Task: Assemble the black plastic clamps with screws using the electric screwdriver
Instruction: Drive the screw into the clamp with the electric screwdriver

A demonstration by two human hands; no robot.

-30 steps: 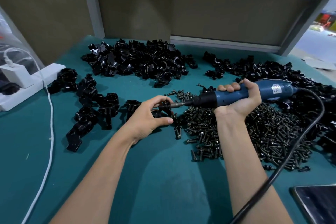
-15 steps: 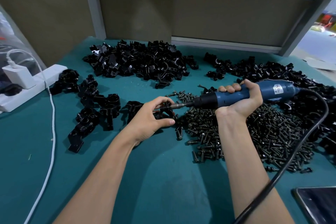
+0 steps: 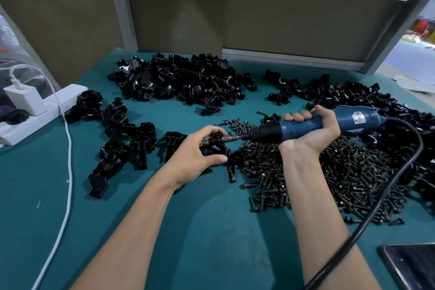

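Black clamp (image 3: 216, 144) pinched in left hand (image 3: 193, 154), blue screwdriver (image 3: 357, 120) bit touching

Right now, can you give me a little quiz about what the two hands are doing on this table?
1. True or false: the right hand grips the electric screwdriver.
2. What does the left hand pinch? A) a black clamp B) a white charger C) a phone
3. Fill in: the pile of screws lies under the ___ forearm.
Key: 1 true; 2 A; 3 right.
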